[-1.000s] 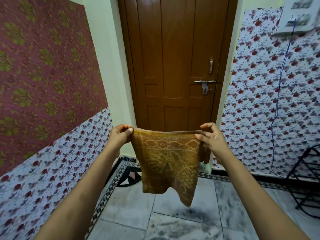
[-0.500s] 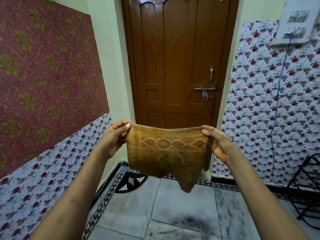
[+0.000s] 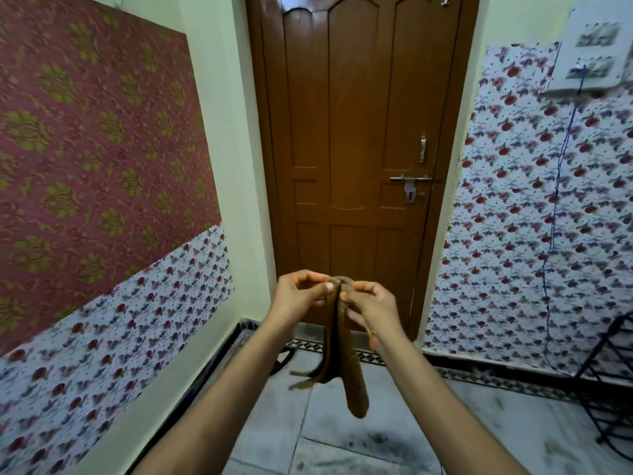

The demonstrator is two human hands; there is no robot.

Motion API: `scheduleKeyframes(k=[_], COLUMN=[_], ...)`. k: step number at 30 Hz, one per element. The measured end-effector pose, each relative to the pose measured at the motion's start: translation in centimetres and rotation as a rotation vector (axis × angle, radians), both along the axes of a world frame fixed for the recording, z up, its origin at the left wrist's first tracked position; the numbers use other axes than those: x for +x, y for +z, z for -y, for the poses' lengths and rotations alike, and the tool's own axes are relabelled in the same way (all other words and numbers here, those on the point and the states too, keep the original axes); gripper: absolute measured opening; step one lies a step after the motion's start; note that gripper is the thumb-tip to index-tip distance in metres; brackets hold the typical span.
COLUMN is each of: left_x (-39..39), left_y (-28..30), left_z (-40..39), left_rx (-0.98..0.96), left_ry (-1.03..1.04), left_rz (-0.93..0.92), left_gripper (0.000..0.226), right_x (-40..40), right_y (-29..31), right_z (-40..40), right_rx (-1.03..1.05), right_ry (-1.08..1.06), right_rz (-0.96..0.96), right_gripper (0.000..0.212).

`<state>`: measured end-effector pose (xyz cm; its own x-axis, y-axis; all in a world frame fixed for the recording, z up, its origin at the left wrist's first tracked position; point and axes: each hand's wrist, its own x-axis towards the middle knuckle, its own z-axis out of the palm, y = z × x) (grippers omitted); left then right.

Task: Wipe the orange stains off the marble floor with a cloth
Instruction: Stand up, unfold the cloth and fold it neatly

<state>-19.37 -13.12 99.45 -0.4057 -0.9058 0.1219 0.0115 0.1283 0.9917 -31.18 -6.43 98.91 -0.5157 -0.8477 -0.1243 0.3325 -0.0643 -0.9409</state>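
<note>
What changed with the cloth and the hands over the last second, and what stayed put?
The left hand and right hand came together from a spread hold, folding the cloth in half so it hangs as a narrow strip instead of a flat sheet. Both keep their pinch grip on its top edge. The door remains closed, and the cloth has not reached the floor.

Two forearms, bare from the near edge of view up to the wrists; no sleeve, cuff, watch, bangle or ring shows on either. Left hand [image 3: 301, 296]: bare, one short pale fingernail visible. Right hand [image 3: 371, 305]: bare, nails short. Both arms slender, narrowing toward the wrists. Upper arms out of view.
</note>
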Motion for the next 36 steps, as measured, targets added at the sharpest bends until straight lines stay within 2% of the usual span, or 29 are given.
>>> scheduleKeyframes(k=[4, 10, 13, 16, 17, 18, 20, 21, 22, 24, 25, 27, 29, 32, 34, 36], left_x=[-0.4, -0.6, -0.5, -0.3, -0.2, 0.0, 0.3, 0.5, 0.6, 0.9, 1.1, 1.4, 1.8, 2.1, 2.0, 1.4], left_y=[0.2, -0.4, -0.2, 0.4, 0.8, 1.2, 2.0, 2.4, 2.8, 3.1, 3.1, 2.8, 2.7, 3.0, 3.4, 3.8], left_z=[-0.6, -0.8, -1.0, -1.0, -0.9, -0.9, -0.7, -0.5, -0.4, -0.1, 0.0, 0.2, 0.4, 0.7, 1.1, 1.4], left_rx=[-0.118, -0.263, -0.238, -0.18, -0.148, -0.105, -0.012, 0.023, 0.046, 0.079, 0.092, 0.082, -0.01, -0.227, -0.336, -0.349], left_ry=[0.039, 0.029, 0.103, 0.081, 0.073, 0.062, 0.025, 0.007, -0.003, 0.0, 0.008, 0.021, -0.01, -0.176, -0.275, -0.326], left_rz=[0.053, 0.165, 0.112, 0.06, 0.028, -0.011, -0.081, -0.103, -0.113, -0.104, -0.082, 0.002, 0.124, 0.357, 0.485, 0.524], left_gripper=[0.007, 0.018, 0.014, 0.013, 0.013, 0.014, 0.019, 0.021, 0.023, 0.025, 0.025, 0.023, 0.023, 0.047, 0.057, 0.042], right_x=[0.1, -0.4, -0.7, -2.1, -2.9, -3.6, -4.3, -4.5, -4.6, -4.3, -4.1, -3.8, -3.5, -3.5, -3.8, -4.1], right_y=[0.2, 0.0, -0.2, -1.2, -1.6, -1.9, -2.0, -1.8, -1.7, -1.2, -1.0, -0.8, -0.4, 0.2, 0.5, 0.7], right_z=[0.2, -0.1, -0.2, -0.2, -0.1, -0.1, -0.1, -0.1, -0.1, 0.0, 0.1, 0.5, 0.8, 1.3, 1.4, 1.4], right_rx=[-0.042, -0.136, -0.151, -0.121, -0.103, -0.074, 0.007, 0.011, -0.019, -0.124, -0.162, -0.192, -0.211, -0.243, -0.272, -0.28], right_ry=[-0.025, 0.0, 0.013, -0.135, -0.108, -0.024, 0.206, 0.291, 0.338, 0.332, 0.303, 0.27, 0.28, 0.329, 0.309, 0.3], right_rz=[0.041, -0.037, -0.187, -0.542, -0.625, -0.647, -0.565, -0.527, -0.505, -0.493, -0.477, -0.479, -0.549, -0.711, -0.698, -0.638], right_gripper=[0.017, 0.025, 0.026, 0.021, 0.031, 0.05, 0.083, 0.085, 0.075, 0.03, 0.016, 0.01, 0.007, 0.003, 0.007, 0.014])
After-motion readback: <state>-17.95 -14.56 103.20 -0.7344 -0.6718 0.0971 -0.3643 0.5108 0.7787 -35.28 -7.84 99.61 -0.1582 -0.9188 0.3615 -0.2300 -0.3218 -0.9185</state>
